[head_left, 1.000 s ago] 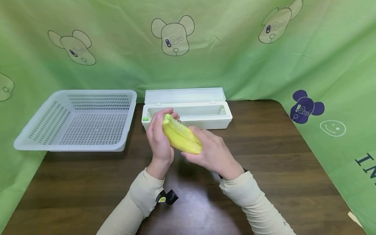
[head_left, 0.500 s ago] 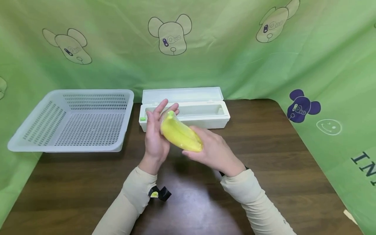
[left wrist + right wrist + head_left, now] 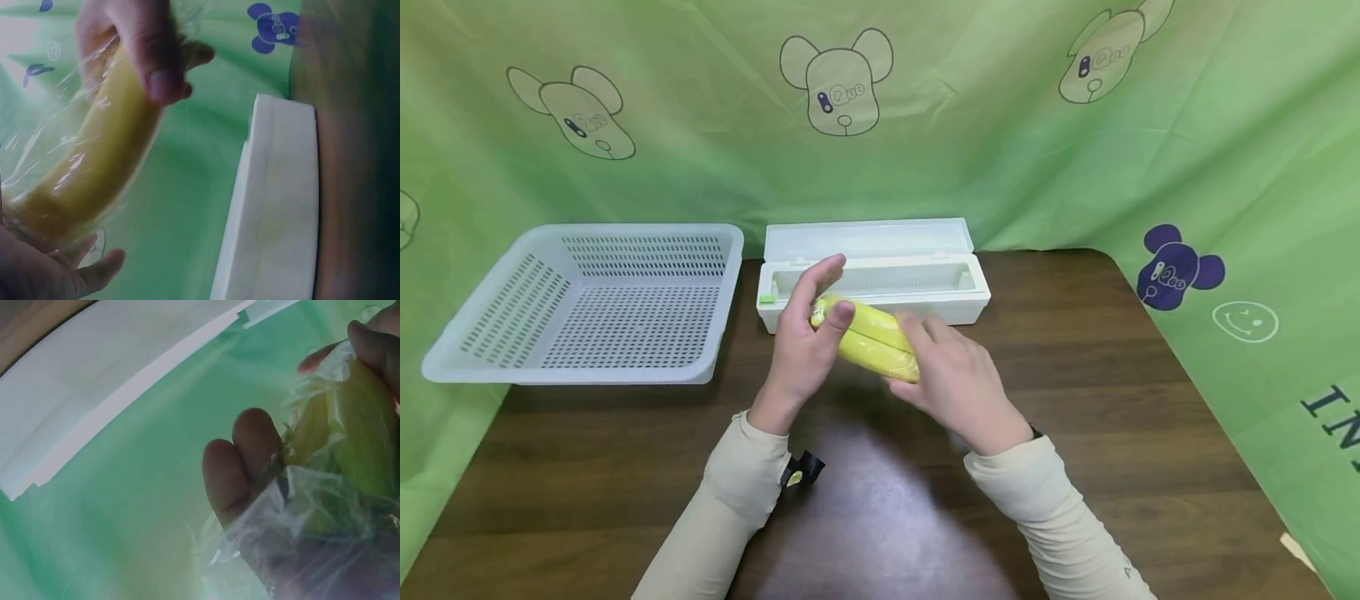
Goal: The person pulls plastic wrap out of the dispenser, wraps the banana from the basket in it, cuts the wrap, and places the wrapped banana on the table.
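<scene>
A pair of yellow bananas in clear plastic film is held up in front of me, above the table. My right hand grips their right end, thumb below and fingers over the top. At the other end is my left hand, its thumb lying across the wrapped tip and its index finger stretched out. Seen from the left wrist, one long banana shines under the wrap. Loose, crumpled film spreads over fingers in the right wrist view.
Behind my hands stands a long white box with its lid raised and a green tab at its left. A white perforated basket sits at the left. The brown wooden table meets a green printed curtain.
My left hand loosened from the bananas' tip, its fingers spread, then its thumb came across the tip. The bananas have turned and lie flatter. My right hand keeps its grip.
</scene>
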Tool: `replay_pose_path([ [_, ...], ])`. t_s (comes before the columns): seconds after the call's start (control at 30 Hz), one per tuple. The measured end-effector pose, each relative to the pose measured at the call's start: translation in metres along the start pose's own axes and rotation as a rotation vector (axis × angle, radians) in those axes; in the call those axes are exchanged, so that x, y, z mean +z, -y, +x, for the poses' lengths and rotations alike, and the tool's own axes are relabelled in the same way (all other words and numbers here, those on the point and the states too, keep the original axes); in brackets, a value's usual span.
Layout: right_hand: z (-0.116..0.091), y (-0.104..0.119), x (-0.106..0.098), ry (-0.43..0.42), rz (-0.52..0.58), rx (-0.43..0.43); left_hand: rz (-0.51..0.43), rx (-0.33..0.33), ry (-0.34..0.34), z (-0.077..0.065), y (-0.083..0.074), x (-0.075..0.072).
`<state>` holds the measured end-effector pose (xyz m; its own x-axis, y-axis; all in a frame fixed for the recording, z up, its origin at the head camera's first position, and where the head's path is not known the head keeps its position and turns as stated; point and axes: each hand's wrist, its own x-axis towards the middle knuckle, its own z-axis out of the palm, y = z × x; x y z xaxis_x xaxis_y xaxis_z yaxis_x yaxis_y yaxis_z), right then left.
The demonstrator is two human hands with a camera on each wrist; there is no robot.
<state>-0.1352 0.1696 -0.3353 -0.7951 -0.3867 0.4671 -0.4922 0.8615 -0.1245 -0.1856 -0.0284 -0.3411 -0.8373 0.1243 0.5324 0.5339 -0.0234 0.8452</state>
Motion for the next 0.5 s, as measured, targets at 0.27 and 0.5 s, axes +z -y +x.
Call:
replay_pose_path([
  [0.27, 0.0, 0.003, -0.005, -0.05, -0.029, -0.02, -0.164, 0.079, -0.043, -0.002, 0.007, 0.009],
  [0.5, 0.005, 0.001, -0.011, -0.121, 0.008, -0.103, -0.181, 0.143, -0.061, 0.0, 0.008, 0.005],
])
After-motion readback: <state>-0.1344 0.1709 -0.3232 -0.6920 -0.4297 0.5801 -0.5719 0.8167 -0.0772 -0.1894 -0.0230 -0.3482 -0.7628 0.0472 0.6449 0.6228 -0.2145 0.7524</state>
